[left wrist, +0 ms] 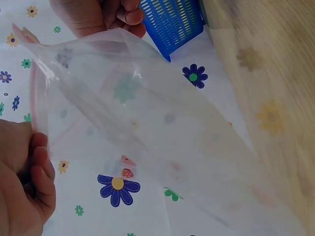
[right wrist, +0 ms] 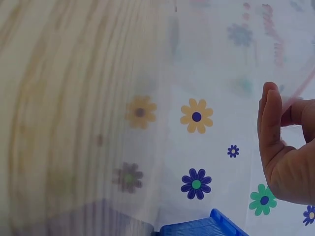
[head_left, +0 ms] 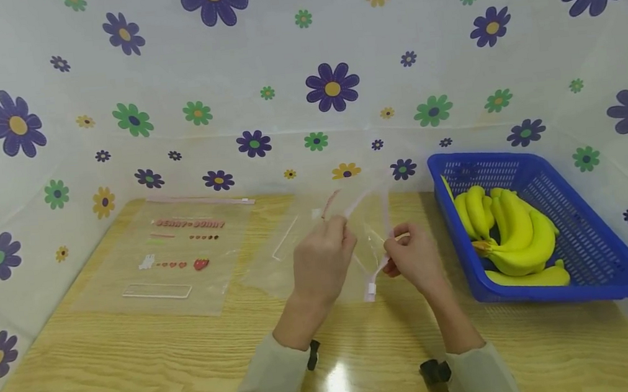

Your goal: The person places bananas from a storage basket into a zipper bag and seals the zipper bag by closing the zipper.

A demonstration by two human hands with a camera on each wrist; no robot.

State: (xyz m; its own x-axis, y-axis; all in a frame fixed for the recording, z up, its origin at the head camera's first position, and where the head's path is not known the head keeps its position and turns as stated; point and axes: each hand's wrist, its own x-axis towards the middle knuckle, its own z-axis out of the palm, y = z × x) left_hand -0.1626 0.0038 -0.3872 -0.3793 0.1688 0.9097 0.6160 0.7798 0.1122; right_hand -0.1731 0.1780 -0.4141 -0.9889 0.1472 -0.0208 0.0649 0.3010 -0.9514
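Both hands hold a clear zip bag (head_left: 291, 257) with a pale pink slider strip, tilted up off the wooden table. My left hand (head_left: 324, 257) grips its upper edge with curled fingers. On the opposite side, my right hand (head_left: 413, 256) pinches the pink strip between thumb and fingertips. Between the hands the bag's mouth gapes apart. A white slider (head_left: 371, 289) sits at the strip's lower end, just below the right hand. In the left wrist view the filmy bag (left wrist: 147, 128) stretches between the two hands, and faint red prints show through it.
Flat on the table at left lies a second clear zip bag (head_left: 187, 288) printed with a bunny, hearts and a strawberry. To the right stands a blue plastic basket (head_left: 566, 292) with several yellow bananas (head_left: 518, 228) inside. A flower-patterned cloth (head_left: 279, 49) walls the back and sides.
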